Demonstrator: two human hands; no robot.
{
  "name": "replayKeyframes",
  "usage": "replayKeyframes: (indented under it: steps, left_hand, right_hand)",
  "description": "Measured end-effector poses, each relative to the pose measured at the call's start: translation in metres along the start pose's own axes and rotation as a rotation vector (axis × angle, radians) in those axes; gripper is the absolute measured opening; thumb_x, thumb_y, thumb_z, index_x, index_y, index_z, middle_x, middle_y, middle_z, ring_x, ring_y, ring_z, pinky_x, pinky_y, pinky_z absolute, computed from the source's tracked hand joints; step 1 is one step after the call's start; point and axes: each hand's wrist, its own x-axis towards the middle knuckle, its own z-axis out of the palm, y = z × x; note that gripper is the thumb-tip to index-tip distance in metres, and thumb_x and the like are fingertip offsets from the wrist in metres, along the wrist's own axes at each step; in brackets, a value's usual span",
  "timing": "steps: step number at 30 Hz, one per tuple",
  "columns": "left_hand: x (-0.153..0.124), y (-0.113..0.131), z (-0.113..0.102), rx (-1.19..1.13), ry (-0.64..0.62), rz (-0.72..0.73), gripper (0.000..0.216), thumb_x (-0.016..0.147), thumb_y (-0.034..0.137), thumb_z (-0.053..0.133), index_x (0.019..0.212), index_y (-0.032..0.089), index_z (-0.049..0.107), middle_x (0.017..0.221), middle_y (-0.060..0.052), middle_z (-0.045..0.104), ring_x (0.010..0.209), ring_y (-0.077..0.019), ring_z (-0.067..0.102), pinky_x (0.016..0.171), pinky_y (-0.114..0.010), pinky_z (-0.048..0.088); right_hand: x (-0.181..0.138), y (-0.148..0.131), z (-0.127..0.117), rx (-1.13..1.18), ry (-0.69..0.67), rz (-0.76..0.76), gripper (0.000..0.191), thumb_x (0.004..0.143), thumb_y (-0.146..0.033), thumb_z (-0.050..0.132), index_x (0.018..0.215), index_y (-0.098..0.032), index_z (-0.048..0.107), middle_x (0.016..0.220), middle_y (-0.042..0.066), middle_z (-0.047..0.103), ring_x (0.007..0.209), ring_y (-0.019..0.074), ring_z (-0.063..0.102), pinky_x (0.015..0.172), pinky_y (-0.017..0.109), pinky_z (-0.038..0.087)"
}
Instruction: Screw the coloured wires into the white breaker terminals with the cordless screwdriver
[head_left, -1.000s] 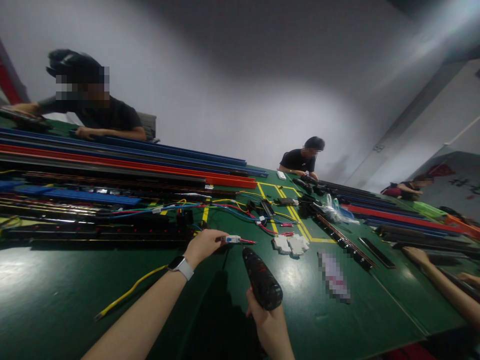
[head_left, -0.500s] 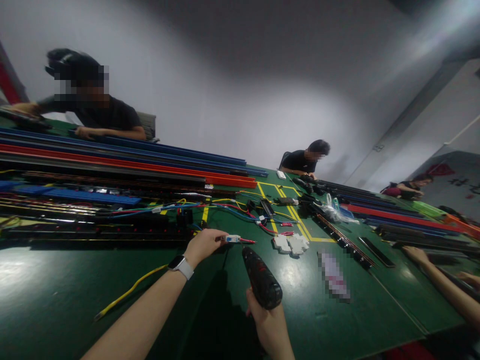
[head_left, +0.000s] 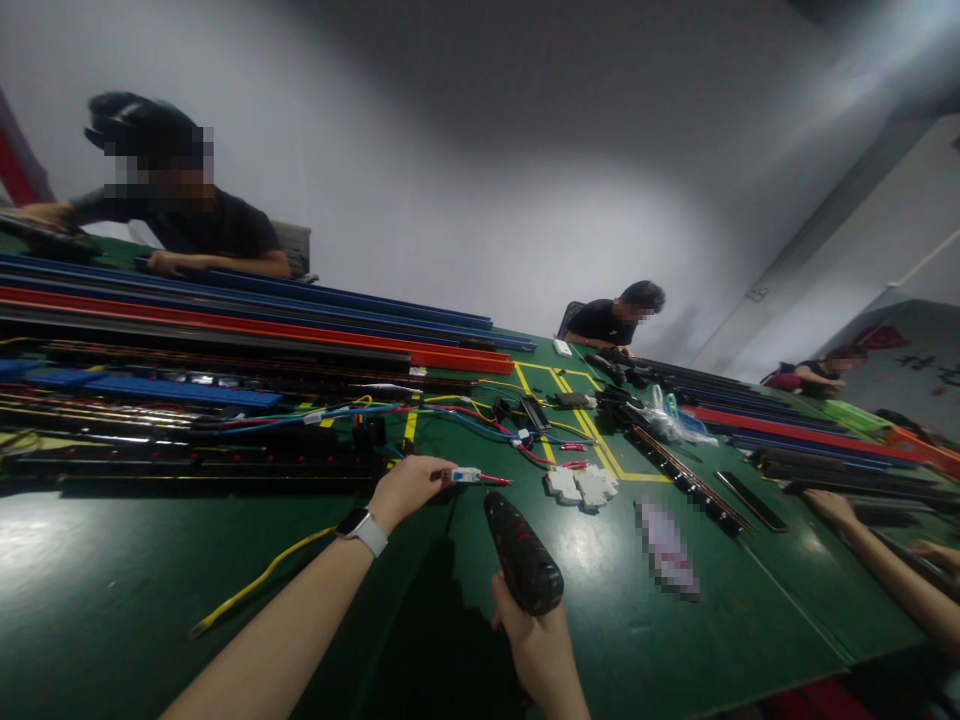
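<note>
My left hand (head_left: pixel 406 488), a white watch on its wrist, pinches a small white connector (head_left: pixel 466 476) with a red wire tip that sticks out to the right above the green table (head_left: pixel 135 570). My right hand (head_left: pixel 534 640) grips a black power screwdriver (head_left: pixel 521 552), its nose angled up and left toward the connector, a short gap apart. White plastic parts (head_left: pixel 583 487) lie just right of the connector.
Long red, blue and black rails (head_left: pixel 247 330) and loose coloured wires (head_left: pixel 450 412) cover the far side. A yellow cable (head_left: pixel 255 585) lies at my left forearm. Two people sit behind the table; another person's forearm (head_left: pixel 885 565) rests at the right.
</note>
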Motion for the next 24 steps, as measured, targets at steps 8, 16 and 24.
replayKeyframes:
  steps: [8, 16, 24]
  left_hand:
    - [-0.0006, 0.0011, -0.0008, 0.016, 0.003, 0.021, 0.032, 0.092, 0.038, 0.058, 0.118, 0.039, 0.076, 0.117, 0.003, 0.077, 0.104, -0.0192, 0.071, 0.095, -0.025, 0.049]
    - [0.0001, 0.0013, -0.0010, -0.005, -0.024, -0.009, 0.033, 0.091, 0.038, 0.060, 0.119, 0.038, 0.075, 0.120, 0.003, 0.076, 0.105, -0.0190, 0.070, 0.095, -0.025, 0.050]
    - [-0.0001, -0.0002, -0.0004, 0.009, -0.003, 0.010, 0.033, 0.091, 0.039, 0.059, 0.119, 0.038, 0.076, 0.118, 0.002, 0.077, 0.104, -0.0191, 0.070, 0.094, -0.025, 0.050]
  right_hand:
    - [-0.0008, -0.0036, 0.0008, -0.008, 0.028, 0.009, 0.039, 0.081, -0.057, 0.069, 0.086, -0.019, 0.070, 0.056, 0.001, 0.063, 0.057, 0.0208, 0.061, 0.058, 0.030, 0.047]
    - [-0.0007, -0.0024, 0.0011, 0.001, 0.032, 0.015, 0.037, 0.081, -0.054, 0.069, 0.087, -0.018, 0.071, 0.057, 0.000, 0.063, 0.059, 0.0202, 0.062, 0.062, 0.030, 0.051]
    - [0.0009, -0.0006, -0.0006, -0.018, 0.003, 0.005, 0.032, 0.084, -0.050, 0.067, 0.087, -0.018, 0.069, 0.057, 0.000, 0.062, 0.059, 0.0205, 0.061, 0.062, 0.029, 0.049]
